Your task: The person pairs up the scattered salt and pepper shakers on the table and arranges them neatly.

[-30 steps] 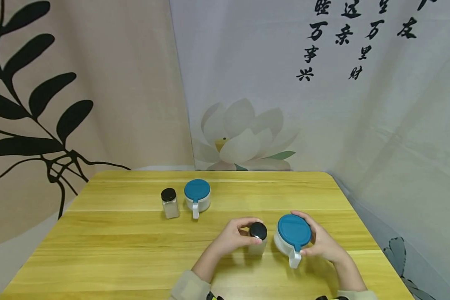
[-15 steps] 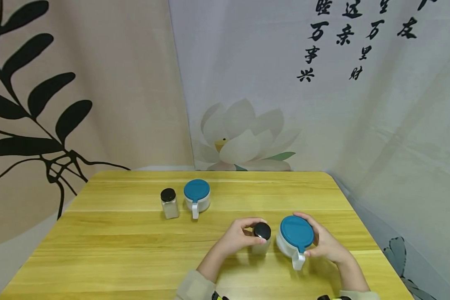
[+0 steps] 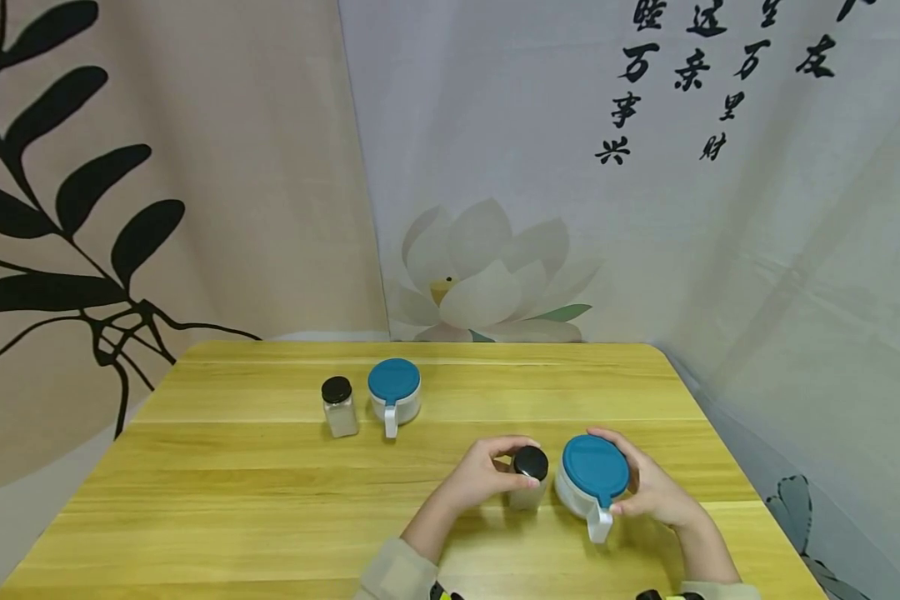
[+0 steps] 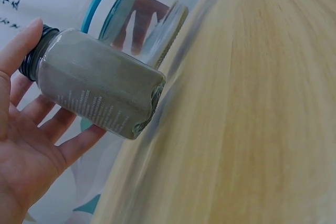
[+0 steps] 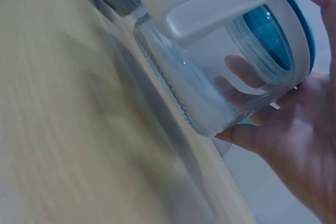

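My left hand [image 3: 480,477] grips a small clear spice jar [image 4: 100,80] by its black lid [image 3: 530,463], with the thumb on one side and fingers on the other. Grey-brown powder shows through its wall. To its right, my right hand [image 3: 656,490] is curled round a glass seasoning jar [image 5: 210,82] with a blue lid [image 3: 596,467] and a white handle [image 3: 599,525]. A little white content shows low in this jar. Both jars are upright and close together, low at the tabletop; whether their bases touch it I cannot tell.
On the wooden table [image 3: 270,500], farther back and left, stand another black-lidded spice jar [image 3: 341,415] and another blue-lidded seasoning jar [image 3: 395,392] with its handle toward me. A printed cloth [image 3: 495,125] hangs behind the table.
Both hands have shifted slightly to the right with their jars, the left one a bit more. The two jars at the back have stayed put.
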